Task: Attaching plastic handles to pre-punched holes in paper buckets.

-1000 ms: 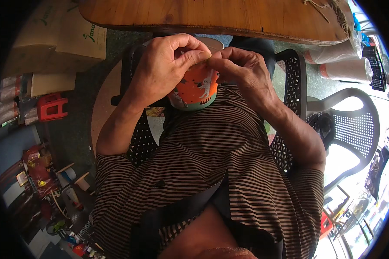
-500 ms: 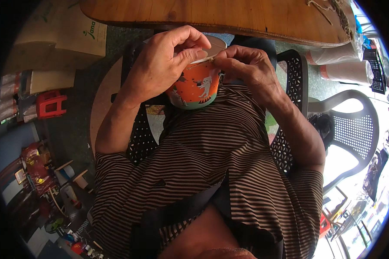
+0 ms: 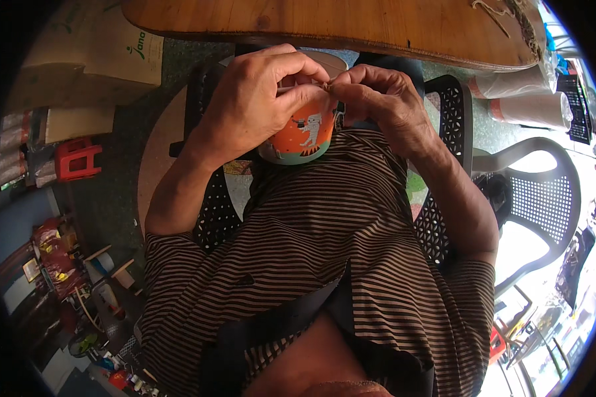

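An orange bucket (image 3: 306,135) with a green base and a printed pale cartoon figure rests in my lap, its pale inside partly showing at the top. Over its rim, my left hand (image 3: 258,96) curls inward, thumb and forefinger closed at the fingertips around a small bit of tan string (image 3: 327,86). From the other side, my right hand (image 3: 384,99) pinches the same string between thumb and index finger. Both sets of fingertips meet just above the bucket's near rim. Most of the string is hidden by the fingers.
A wooden table edge (image 3: 324,32) crosses the far side, with loose fibres at its right end. Cardboard boxes (image 3: 106,53) and a red stool (image 3: 77,159) stand left. Wrapped rolls (image 3: 530,109) and a grey perforated chair (image 3: 543,192) are on the right.
My left hand has moved right and its fingertips have closed onto the string beside my right fingertips. The right hand stays at the rim, still pinching.
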`<state>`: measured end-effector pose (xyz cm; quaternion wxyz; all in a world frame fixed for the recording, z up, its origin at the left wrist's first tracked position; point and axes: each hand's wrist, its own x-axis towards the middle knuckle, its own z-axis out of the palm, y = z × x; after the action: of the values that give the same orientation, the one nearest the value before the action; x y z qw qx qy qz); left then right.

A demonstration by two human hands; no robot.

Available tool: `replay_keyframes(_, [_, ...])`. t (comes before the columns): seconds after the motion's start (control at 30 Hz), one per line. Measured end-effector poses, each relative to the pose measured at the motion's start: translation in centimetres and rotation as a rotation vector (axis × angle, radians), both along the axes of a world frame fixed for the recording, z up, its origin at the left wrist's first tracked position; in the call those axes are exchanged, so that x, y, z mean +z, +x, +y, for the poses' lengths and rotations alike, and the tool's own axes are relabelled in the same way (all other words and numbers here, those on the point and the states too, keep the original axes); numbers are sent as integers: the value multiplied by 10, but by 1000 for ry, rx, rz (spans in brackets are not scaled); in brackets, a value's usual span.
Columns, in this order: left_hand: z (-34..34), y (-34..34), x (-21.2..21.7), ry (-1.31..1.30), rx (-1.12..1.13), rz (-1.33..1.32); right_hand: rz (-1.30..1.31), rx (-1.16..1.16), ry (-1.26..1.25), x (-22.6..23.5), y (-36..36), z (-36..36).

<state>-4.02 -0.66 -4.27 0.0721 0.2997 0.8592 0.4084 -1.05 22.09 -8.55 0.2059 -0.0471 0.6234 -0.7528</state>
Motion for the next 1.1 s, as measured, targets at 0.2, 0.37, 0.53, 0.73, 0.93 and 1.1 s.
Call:
replay_keyframes(0.2, [0,-1,1,5,4,-25,28,2,20,-3,-2,1])
replay_keyframes(0.37, [0,-1,2,15,3,-27,37,-10,1,-4,-2,1])
replay_keyframes(0.53, [1,-1,2,-7,9,11,25,-10,-38,-6,-3,2])
replay_keyframes(0.73, [1,-3,-1,74,27,99,50,-28,0,-6,-4,1])
replay_keyframes(0.93, [1,-3,-1,90,44,109,152,-21,65,-8,-3,-1])
replay_keyframes(1.1, [2,-3,-2,98,41,119,169,-30,42,-4,1,-6])
